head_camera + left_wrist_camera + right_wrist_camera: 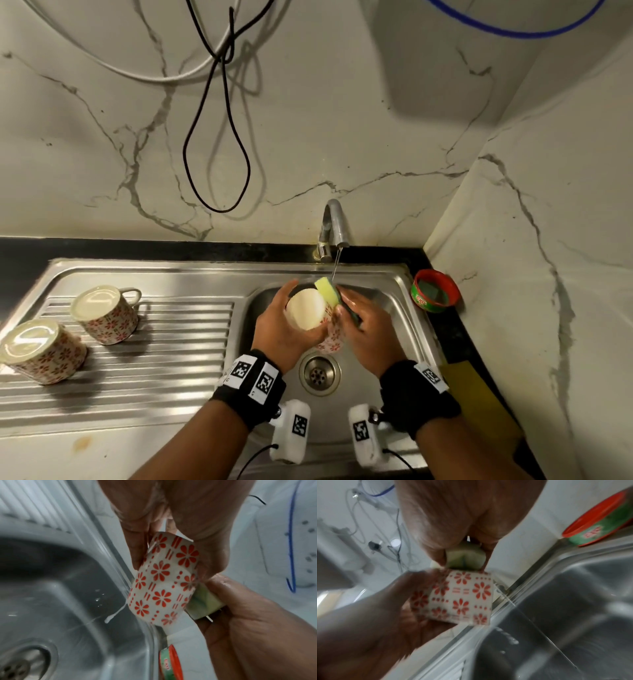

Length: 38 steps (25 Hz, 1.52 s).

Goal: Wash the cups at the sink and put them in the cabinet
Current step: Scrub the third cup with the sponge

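Observation:
Over the sink basin (383, 308) my left hand (284, 325) grips a white cup with red flowers (308, 313), its pale base turned up toward me. The same cup (163, 580) (464, 599) shows its patterned side in both wrist views. My right hand (363, 325) grips a yellow-green sponge (327, 290) pressed against the cup's right side; the sponge (204, 603) (464, 555) shows beside the cup. A thin stream of water runs from the tap (334, 226) onto the sponge. Two more flowered cups (106, 313) (41, 351) stand upside down on the drainboard (164, 359).
A round red and green tub (434, 290) sits on the black counter at the sink's right corner. The drain (318, 375) lies below my hands. Cables hang on the marble wall behind. A yellow cloth (479, 401) lies along the right counter edge.

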### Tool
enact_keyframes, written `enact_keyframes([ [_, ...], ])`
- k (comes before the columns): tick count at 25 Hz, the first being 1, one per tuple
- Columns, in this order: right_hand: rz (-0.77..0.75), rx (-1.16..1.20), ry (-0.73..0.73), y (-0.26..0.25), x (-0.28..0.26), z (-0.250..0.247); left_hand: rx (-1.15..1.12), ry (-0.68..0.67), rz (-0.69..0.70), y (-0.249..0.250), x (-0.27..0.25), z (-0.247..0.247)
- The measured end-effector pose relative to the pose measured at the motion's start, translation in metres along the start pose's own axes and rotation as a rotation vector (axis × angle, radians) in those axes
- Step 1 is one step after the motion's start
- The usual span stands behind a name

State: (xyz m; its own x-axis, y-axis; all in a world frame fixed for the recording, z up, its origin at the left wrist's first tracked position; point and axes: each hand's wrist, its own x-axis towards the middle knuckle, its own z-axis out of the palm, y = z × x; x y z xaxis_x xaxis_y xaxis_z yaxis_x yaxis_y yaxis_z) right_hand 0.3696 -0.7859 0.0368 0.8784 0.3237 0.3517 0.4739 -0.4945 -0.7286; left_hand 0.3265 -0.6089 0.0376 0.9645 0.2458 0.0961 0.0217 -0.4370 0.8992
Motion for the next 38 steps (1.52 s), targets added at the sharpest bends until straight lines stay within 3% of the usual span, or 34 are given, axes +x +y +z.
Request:
enact_keyframes([
  [2,-0.124,-0.100,-0.029,-0.007,-0.009,0.011,-0.195,0.090,-0.046,-0.010,0.002,-0.003],
  [4,-0.250,-0.211,-0.077,0.004,-0.020,0.008,-0.468,0.110,-0.191,-0.015,0.006,-0.016],
  [7,-0.041,-0.228,0.018,0.017,-0.003,0.003,-0.760,0.050,-0.404,-0.017,0.008,-0.021],
  [8,-0.040,-0.250,0.040,0.008,0.004,0.010,-0.812,0.053,-0.441,-0.015,0.007,-0.018],
  [11,-0.226,-0.267,0.057,-0.014,-0.004,0.027,-1.003,0.117,-0.533,-0.012,0.009,-0.017],
  [15,-0.059,-0.002,0.297,-0.026,0.001,0.013,-1.120,0.095,-0.627,-0.014,0.008,-0.014],
  [17,-0.233,-0.223,0.221,-0.041,0.014,0.018,-1.105,0.088,-0.627,-0.009,0.006,-0.005],
  [19,-0.533,-0.518,0.015,-0.039,0.006,0.028,-1.085,0.112,-0.624,-0.004,0.007,-0.001],
  [21,-0.664,-0.624,-0.148,-0.017,-0.006,0.018,-1.147,0.126,-0.648,-0.004,0.009,-0.004],
  [22,-0.652,-0.635,-0.129,-0.006,-0.010,0.011,-1.202,0.126,-0.665,-0.003,0.011,-0.008],
  [25,-0.312,-0.498,0.145,-0.009,-0.006,0.001,-1.327,0.105,-0.705,0.000,0.017,-0.009],
  [26,-0.326,-0.464,0.158,-0.016,-0.004,0.004,-1.356,0.090,-0.723,0.002,0.018,-0.006],
  [28,-0.498,-0.481,0.073,-0.021,-0.006,0.010,-1.426,0.051,-0.779,0.004,0.019,-0.001],
  [29,-0.488,-0.443,0.074,-0.020,-0.003,0.009,-1.459,0.025,-0.807,0.004,0.019,0.001],
  [31,-0.222,-0.170,0.175,-0.019,0.002,-0.001,-1.487,-0.028,-0.844,0.000,0.018,0.004],
  [32,-0.148,-0.072,0.192,-0.020,0.004,-0.007,-1.471,-0.055,-0.853,-0.002,0.016,0.007],
  [33,-0.167,-0.065,0.148,-0.022,0.007,-0.012,-1.446,-0.094,-0.848,-0.005,0.014,0.008],
  [36,-0.502,-0.427,-0.173,-0.032,0.026,-0.030,-1.289,-0.230,-0.823,-0.011,0.011,0.008],
  [38,-0.771,-0.668,-0.286,-0.027,0.037,-0.039,-1.097,-0.311,-0.802,-0.010,0.012,0.004],
])
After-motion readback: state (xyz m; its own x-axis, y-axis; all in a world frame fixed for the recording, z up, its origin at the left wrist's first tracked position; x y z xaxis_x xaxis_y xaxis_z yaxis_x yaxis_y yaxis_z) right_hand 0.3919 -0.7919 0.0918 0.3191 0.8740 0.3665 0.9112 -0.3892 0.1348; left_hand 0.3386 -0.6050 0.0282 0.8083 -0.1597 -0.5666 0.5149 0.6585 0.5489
